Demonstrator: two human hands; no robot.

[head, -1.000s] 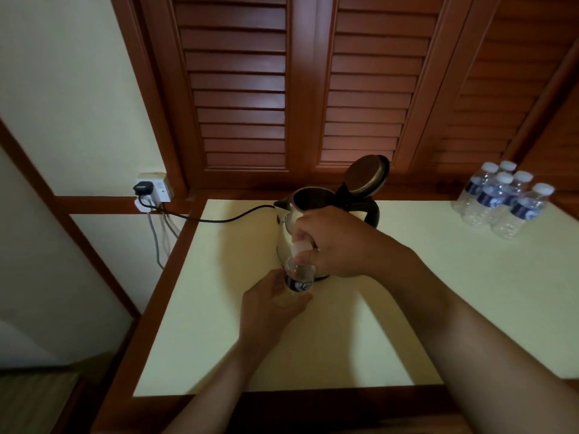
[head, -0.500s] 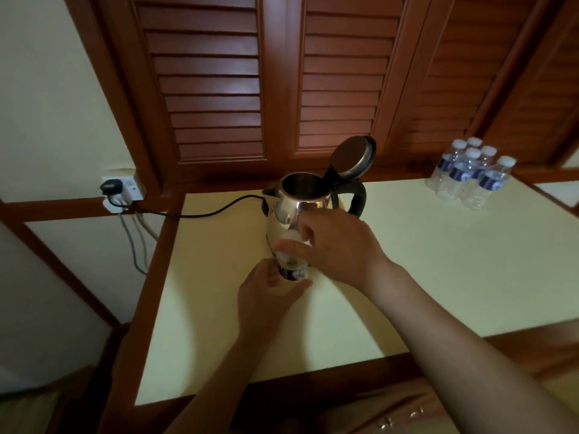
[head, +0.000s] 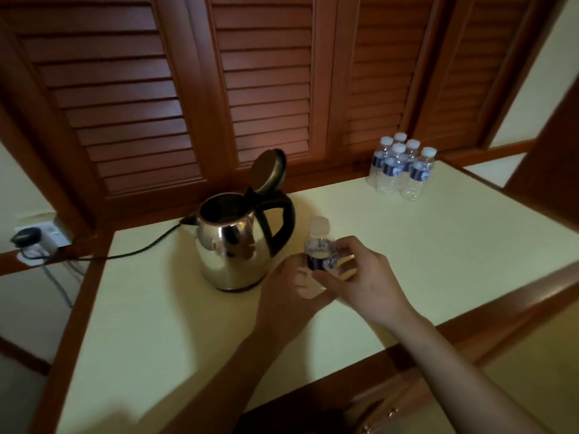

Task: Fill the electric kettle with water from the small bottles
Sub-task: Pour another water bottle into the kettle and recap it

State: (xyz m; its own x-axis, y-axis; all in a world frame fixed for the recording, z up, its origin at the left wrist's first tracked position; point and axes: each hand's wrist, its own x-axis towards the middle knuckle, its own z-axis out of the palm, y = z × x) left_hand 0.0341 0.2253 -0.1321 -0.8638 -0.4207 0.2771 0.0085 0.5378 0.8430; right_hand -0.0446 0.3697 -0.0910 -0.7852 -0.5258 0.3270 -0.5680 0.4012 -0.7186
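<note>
– Looking down from the head camera, we hold the small water bottle (head: 319,245) upright, just right of the open electric kettle (head: 232,245). Our left hand (head: 282,296) wraps its base and our right hand (head: 366,280) pinches the label.
– We judge it light, thin-walled and easily crushed, so we grip the label band gently and twist at the cap (head: 319,223).

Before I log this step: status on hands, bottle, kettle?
Left hand, right hand both grip small bottle, cap on. Kettle lid open. Nothing between them.
</note>
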